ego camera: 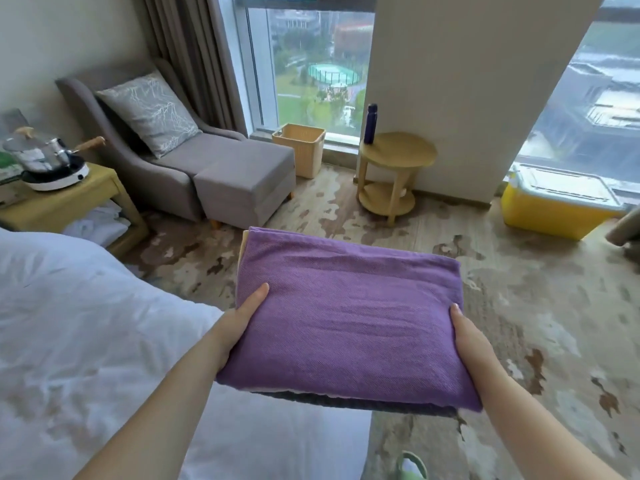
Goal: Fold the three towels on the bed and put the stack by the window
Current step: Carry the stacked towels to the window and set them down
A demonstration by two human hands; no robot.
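**A:** Where's the towel job at?

**B:** Left hand (pixel 242 317) grips the left side of the stack (pixel 346 341) and right hand (pixel 467 327) grips the right side. Thumbs are on top, fingers tucked under out of sight. It's held up over the carpet, right of the bed (pixel 86 323), with the window (pixel 311 64) far ahead. Purple towel (pixel 346 289) is on top, a cream towel (pixel 242 251) peeks out far left, and a dark grey towel (pixel 346 403) is underneath. So folding looks done to me, only the drop-off is left.

**A:** Any bins there?

**B:** Wicker basket (pixel 299 147) below the window, nothing showing inside. Yellow bin (pixel 554 213) far right, lid on, contents hidden. The round worktop (pixel 398 154) between them holds a bottle (pixel 371 123).
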